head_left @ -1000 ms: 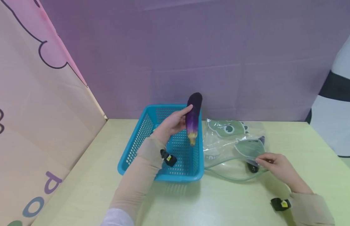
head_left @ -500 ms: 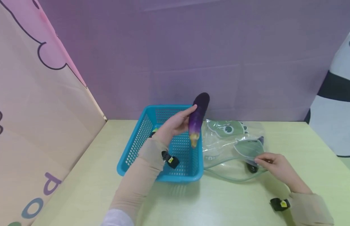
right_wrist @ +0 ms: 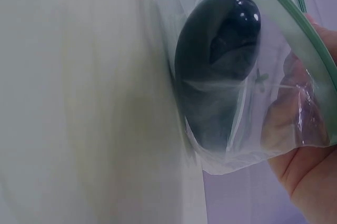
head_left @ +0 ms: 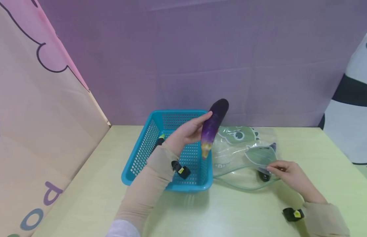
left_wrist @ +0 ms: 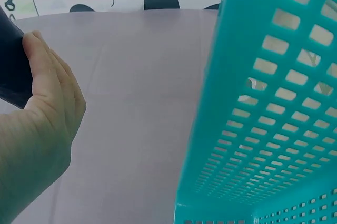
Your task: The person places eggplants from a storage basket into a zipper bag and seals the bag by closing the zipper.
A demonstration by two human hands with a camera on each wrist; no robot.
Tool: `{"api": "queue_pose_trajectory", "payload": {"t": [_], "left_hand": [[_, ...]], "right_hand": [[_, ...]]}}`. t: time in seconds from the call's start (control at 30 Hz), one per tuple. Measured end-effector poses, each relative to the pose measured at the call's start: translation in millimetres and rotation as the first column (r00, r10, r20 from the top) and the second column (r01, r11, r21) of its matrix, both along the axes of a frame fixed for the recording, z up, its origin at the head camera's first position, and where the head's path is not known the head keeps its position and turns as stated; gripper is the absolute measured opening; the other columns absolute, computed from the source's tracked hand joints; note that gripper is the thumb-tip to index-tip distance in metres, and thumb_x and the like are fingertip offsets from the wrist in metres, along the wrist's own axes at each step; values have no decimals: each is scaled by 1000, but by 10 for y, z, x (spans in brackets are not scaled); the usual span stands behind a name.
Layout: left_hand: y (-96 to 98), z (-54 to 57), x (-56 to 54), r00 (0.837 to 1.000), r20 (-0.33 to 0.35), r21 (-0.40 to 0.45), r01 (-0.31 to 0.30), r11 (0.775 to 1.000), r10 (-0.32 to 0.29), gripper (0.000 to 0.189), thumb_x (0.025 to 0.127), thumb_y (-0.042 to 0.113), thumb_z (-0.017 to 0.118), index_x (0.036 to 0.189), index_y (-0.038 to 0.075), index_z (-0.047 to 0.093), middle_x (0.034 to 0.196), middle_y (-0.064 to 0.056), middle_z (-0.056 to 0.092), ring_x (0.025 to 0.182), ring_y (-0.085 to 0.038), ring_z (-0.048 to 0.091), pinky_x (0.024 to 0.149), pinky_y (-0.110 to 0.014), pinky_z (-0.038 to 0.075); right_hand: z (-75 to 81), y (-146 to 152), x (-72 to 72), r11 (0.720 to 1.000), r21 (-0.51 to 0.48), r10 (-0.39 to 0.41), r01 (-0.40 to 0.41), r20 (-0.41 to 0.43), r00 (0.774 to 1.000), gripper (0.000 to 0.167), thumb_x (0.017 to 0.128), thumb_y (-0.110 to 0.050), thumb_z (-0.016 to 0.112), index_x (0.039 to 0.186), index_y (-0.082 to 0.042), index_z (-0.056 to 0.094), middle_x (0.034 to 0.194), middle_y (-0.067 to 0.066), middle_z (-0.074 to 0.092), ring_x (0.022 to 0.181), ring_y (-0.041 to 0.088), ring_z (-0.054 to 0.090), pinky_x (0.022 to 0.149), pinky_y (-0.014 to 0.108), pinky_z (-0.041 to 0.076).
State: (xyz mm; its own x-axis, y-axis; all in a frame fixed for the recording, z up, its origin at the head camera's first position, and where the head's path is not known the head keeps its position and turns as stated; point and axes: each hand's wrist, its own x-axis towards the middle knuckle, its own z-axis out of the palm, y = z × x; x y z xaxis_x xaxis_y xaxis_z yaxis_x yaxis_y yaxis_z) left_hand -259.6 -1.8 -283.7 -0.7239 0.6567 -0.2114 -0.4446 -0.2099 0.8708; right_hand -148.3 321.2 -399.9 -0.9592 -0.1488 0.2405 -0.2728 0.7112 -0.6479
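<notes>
My left hand point(head_left: 187, 133) grips a purple eggplant point(head_left: 214, 125) over the right rim of the blue plastic basket point(head_left: 187, 188). The eggplant's pale stem end points down toward me; its dark end leans up and right. In the left wrist view the eggplant point(left_wrist: 11, 69) is mostly cut off at the edge. My right hand point(head_left: 290, 176) pinches the green-edged mouth of a clear zip bag point(head_left: 233, 153) and holds it raised. Through the film in the right wrist view, a dark, glossy eggplant-like thing point(right_wrist: 218, 71) lies inside the bag.
A dark thing with a light green tip point(head_left: 160, 140) lies in the basket, partly behind my left forearm. The bag, printed with green cartoon shapes, lies right of the basket on the pale table point(head_left: 245, 214). A purple cloth wall point(head_left: 183, 65) stands behind.
My left hand has moved right with the eggplant, from over the basket toward the bag, and the eggplant tilts more to the right. The right hand keeps its place at the bag's mouth.
</notes>
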Motion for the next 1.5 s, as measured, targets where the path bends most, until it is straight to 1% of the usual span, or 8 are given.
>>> {"api": "queue_pose_trajectory", "payload": {"t": [0.37,0.5,0.9,1.2,1.33,1.4,1.47,1.5], "left_hand": [[126,58,114,993,-20,-21,115,993,-115,53,102,35,33,142,0,28,101,-8,54,78,-13,61,65,-21,53],[192,67,166,989,-26,4,143,990,-142,51,103,34,31,142,1,29,99,-7,55,76,-12,62,63,-21,53],[425,114,352,987,-12,53,162,985,-162,42,103,34,32,134,6,36,101,-7,56,82,-14,62,67,-20,55],[518,83,429,980,-63,29,192,981,-190,45,103,30,29,138,2,33,98,-5,55,80,-14,61,68,-20,54],[532,60,434,981,-63,-30,180,983,-182,47,103,27,33,139,-3,34,99,-5,55,83,-17,60,90,-31,53],[543,46,438,978,-68,-80,190,978,-196,47,103,27,34,138,-5,36,101,-7,56,86,-18,59,101,-41,46],[555,32,448,972,-70,-129,214,968,-225,47,103,26,36,137,-7,38,103,-9,56,89,-19,59,107,-47,38],[562,26,455,967,-73,-151,232,961,-245,48,103,26,36,136,-8,39,102,-9,57,89,-19,59,106,-48,39]], "right_hand": [[-7,13,-5,1000,16,-11,11,18,1000,12,88,-6,63,94,1,70,80,0,68,68,-3,54,57,19,49],[-3,8,-10,1000,5,-3,3,7,1000,11,88,-5,63,93,2,70,79,-2,68,67,-2,55,57,19,49],[4,5,-30,1000,1,-5,5,-9,1000,11,87,-5,63,92,2,70,78,-8,67,66,-3,54,56,19,49],[3,-11,-37,1000,-1,-6,6,-9,1000,11,87,-5,63,92,2,70,79,-7,68,68,-4,54,58,19,49],[-2,-8,-38,1000,10,-10,10,3,1000,11,88,-6,63,93,1,70,80,-2,68,68,-4,54,58,19,49],[-3,-5,-38,1000,13,-15,15,1,1000,11,88,-6,63,93,1,70,80,-1,69,68,-5,54,57,19,49],[-2,-4,-38,1000,13,-19,19,-5,1000,11,88,-6,63,93,1,71,80,-2,69,67,-5,54,57,19,49],[-1,-4,-37,1000,13,-21,21,-8,1000,11,88,-6,64,93,1,71,80,-3,69,68,-5,54,57,19,49]]}}
